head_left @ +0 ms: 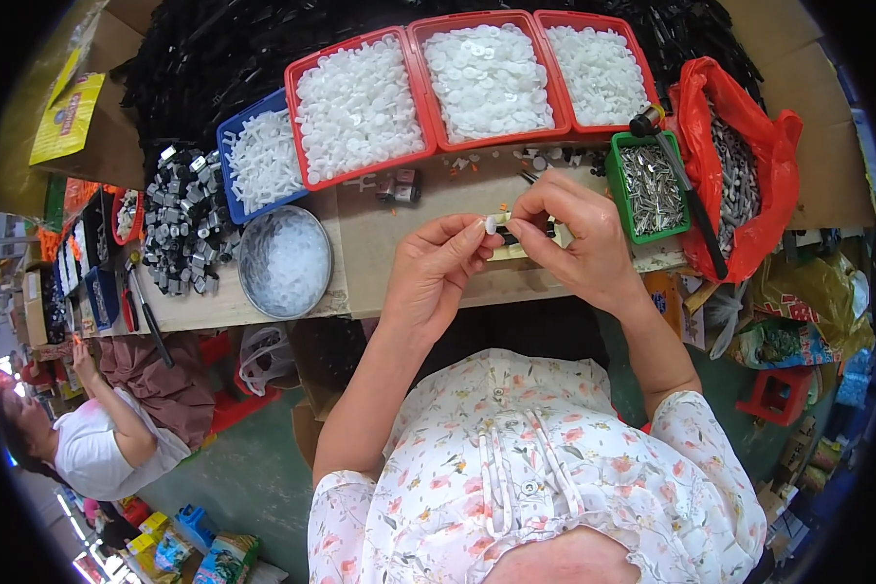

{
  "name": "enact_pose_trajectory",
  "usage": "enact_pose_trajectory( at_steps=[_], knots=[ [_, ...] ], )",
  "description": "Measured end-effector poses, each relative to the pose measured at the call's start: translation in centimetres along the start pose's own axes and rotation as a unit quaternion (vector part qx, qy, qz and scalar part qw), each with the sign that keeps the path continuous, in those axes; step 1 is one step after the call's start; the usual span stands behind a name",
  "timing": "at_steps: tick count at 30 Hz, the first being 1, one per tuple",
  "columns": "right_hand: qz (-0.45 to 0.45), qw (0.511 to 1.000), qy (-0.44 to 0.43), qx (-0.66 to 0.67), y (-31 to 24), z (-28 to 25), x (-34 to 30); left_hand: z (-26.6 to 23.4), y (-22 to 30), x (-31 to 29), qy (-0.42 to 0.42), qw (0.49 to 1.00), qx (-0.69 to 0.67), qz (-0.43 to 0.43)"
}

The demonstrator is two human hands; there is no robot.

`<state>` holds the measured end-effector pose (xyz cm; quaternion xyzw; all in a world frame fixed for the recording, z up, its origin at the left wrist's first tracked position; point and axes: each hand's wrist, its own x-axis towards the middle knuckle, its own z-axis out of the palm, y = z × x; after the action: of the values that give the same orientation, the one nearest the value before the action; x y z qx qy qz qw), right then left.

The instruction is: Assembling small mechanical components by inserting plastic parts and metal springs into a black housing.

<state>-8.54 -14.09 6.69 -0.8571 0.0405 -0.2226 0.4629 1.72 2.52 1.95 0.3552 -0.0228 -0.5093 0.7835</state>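
Above the near edge of the table, my left hand (438, 258) pinches a small white round plastic piece (491, 225) between thumb and fingertips. My right hand (579, 238) is closed in a pinch just right of that piece; whatever its fingertips hold is too small to make out. Partly behind my right hand lies a pale yellowish block (509, 251) with dark parts beside it. Beyond my hands stand red trays of white plastic pieces: a left tray (313, 175), a middle tray (501, 139) and a right tray (602, 127).
A blue tray (228, 175) of white parts and a metal bowl (246, 282) of white bits are left. Black-and-silver parts (180, 214) lie beside them. Right are a green tray (667, 235) of metal pins, a black-handled tool (701, 209) and a red bag (774, 195). A co-worker (117, 428) sits left.
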Motion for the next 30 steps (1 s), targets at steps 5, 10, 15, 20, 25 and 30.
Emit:
enact_pose_trajectory(
  at_steps=[5, 10, 15, 20, 25, 30],
  knots=[
    [0.005, 1.0, -0.011, -0.007, -0.3, 0.5, 0.2, 0.0, -0.3, -0.1, 0.006, 1.0, -0.001, -0.005],
    [-0.004, 1.0, 0.003, -0.002, 0.0, 0.7, 0.2, 0.1, -0.4, -0.5, 0.027, 1.0, -0.006, -0.006],
    [-0.076, 0.993, 0.074, -0.045, 1.1, 1.5, -1.0, 0.4, -1.1, -0.6, 0.053, 0.998, -0.018, 0.012],
    [-0.122, 0.987, 0.057, -0.084, 1.3, 1.4, -1.2, 0.9, -1.9, -1.6, 0.072, 0.995, 0.058, 0.043],
    [-0.099, 0.994, 0.022, -0.039, 1.7, 1.7, -1.5, 1.3, -1.7, -1.9, 0.083, 0.936, 0.275, 0.204],
    [-0.071, 0.997, -0.029, -0.015, 2.2, 2.2, -1.5, 0.0, -0.8, -1.8, 0.027, 0.848, 0.456, 0.269]
  ],
)
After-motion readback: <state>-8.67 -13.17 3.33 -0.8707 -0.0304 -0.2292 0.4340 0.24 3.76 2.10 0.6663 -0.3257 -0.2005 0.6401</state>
